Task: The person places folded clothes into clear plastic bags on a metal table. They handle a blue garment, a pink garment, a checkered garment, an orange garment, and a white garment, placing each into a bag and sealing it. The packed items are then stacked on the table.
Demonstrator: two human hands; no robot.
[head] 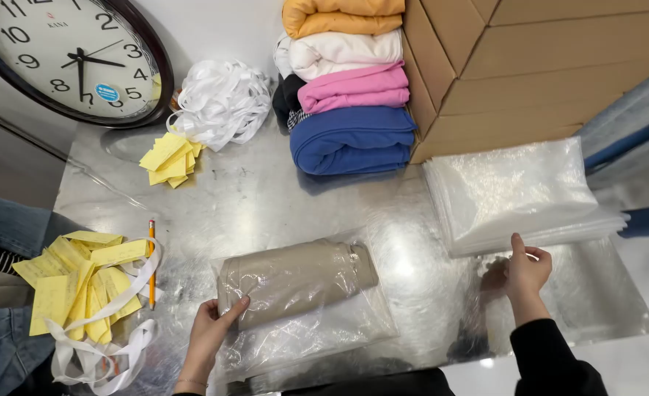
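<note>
Thumb of left hand point(209, 331) presses bagged garment point(295, 279); right hand point(526, 273) fingers bag stack point(515, 194).

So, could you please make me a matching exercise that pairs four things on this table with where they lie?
Things:
1. pencil
2. folded beige garment
3. stack of clear plastic bags
4. blue folded garment

Places:
A. under the left hand, inside a clear bag
B. bottom of the folded clothes pile
C. beside the yellow slips
D. at the right hand

Pairs: 1-C, 2-A, 3-D, 4-B
</note>
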